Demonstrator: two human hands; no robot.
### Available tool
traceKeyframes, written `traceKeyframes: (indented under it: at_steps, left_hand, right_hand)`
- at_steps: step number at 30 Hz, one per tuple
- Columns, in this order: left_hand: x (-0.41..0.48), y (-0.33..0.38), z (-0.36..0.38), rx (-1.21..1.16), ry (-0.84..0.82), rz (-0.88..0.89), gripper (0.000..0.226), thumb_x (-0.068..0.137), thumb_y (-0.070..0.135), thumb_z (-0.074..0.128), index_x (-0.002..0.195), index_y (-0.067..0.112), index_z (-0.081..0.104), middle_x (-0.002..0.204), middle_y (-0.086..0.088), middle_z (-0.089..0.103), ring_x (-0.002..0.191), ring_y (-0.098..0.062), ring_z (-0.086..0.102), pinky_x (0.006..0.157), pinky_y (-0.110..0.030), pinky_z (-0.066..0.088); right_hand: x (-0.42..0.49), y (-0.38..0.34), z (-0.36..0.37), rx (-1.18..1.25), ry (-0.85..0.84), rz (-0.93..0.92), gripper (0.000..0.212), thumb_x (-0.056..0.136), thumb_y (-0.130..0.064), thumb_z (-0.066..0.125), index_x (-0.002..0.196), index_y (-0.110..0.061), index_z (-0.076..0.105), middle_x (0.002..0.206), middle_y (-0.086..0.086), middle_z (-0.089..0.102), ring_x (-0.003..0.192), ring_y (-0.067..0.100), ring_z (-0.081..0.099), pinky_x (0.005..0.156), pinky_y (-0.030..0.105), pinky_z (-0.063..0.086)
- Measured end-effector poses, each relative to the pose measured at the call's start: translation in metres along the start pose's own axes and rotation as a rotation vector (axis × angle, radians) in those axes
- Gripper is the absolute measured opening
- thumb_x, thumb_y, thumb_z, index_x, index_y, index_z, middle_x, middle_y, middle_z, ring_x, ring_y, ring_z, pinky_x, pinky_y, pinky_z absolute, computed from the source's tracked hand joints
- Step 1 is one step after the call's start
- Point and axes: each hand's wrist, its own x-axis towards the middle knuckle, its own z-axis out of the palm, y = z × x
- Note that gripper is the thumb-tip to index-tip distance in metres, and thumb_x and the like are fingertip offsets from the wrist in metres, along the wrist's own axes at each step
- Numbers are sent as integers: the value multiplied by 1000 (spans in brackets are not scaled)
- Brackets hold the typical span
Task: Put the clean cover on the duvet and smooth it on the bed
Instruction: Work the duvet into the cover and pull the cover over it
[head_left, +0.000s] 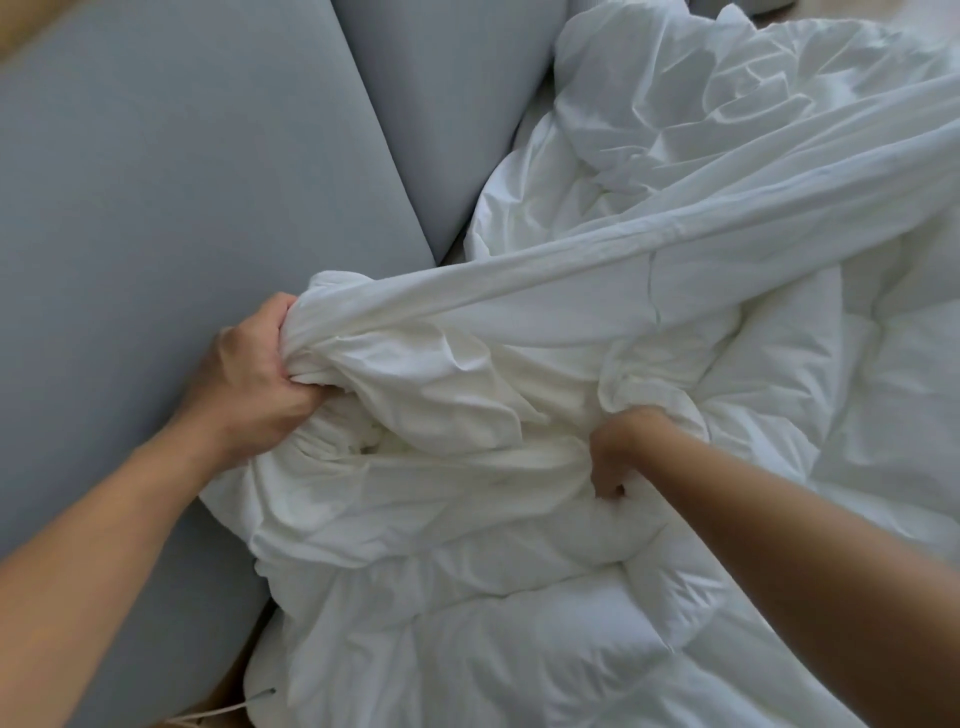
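Observation:
A thin white duvet cover (519, 291) stretches in a taut band from the centre left to the upper right, over a puffy quilted white duvet (467, 623) that fills the lower middle and right. My left hand (254, 374) grips a bunched corner of the cover, with fabric gathered in its fist. My right hand (618, 457) is pushed into the folds at the centre, fingers curled round a handful of white fabric; its fingertips are hidden in the cloth. Whether it holds cover or duvet is unclear.
Two grey pillows lie on the left, a large one (156, 234) and a second one (441, 104) behind it at the top. More crumpled white bedding (727, 104) is piled at the upper right. A thin cord (228, 709) shows at the bottom left.

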Motion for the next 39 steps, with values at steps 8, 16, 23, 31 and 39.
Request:
traceKeyframes:
  at_steps: [8, 16, 23, 31, 39]
  left_hand:
    - [0, 4, -1, 9, 16, 26, 55, 69, 25, 90, 114, 27, 59, 91, 1, 65, 84, -28, 60, 70, -38, 44]
    - [4, 4, -1, 39, 20, 60, 55, 70, 26, 88, 116, 26, 58, 93, -1, 66, 84, -30, 60, 71, -40, 46]
    - [8, 7, 3, 72, 68, 91, 55, 72, 21, 87, 119, 16, 58, 91, -2, 62, 80, -27, 53, 69, -37, 40]
    - [10, 5, 7, 95, 69, 146, 55, 72, 23, 87, 118, 15, 58, 93, -11, 67, 87, -42, 62, 69, -39, 43]
    - [11, -1, 12, 92, 69, 166, 65, 67, 44, 76, 122, 17, 56, 98, -17, 70, 90, -45, 64, 70, -41, 46]
  right_hand:
    - [-17, 21, 9, 129, -171, -15, 101, 56, -80, 77, 131, -15, 60, 122, 2, 60, 119, 27, 58, 104, 36, 44]
    - [-9, 14, 35, 328, -21, -70, 100, 75, -88, 52, 146, -18, 47, 152, 3, 46, 136, 26, 46, 111, 36, 35]
    - [-34, -2, 50, 76, 84, 52, 125, 49, -83, 77, 149, -18, 40, 147, 10, 38, 135, 34, 39, 114, 51, 35]
    - [-93, 12, 60, -183, 219, -64, 60, 78, -43, 82, 126, -16, 57, 122, 2, 65, 113, 23, 64, 101, 35, 46]
    - [-185, 117, -17, 494, 646, -622, 35, 56, -10, 55, 77, -38, 59, 78, -15, 61, 71, 3, 62, 65, 28, 51]
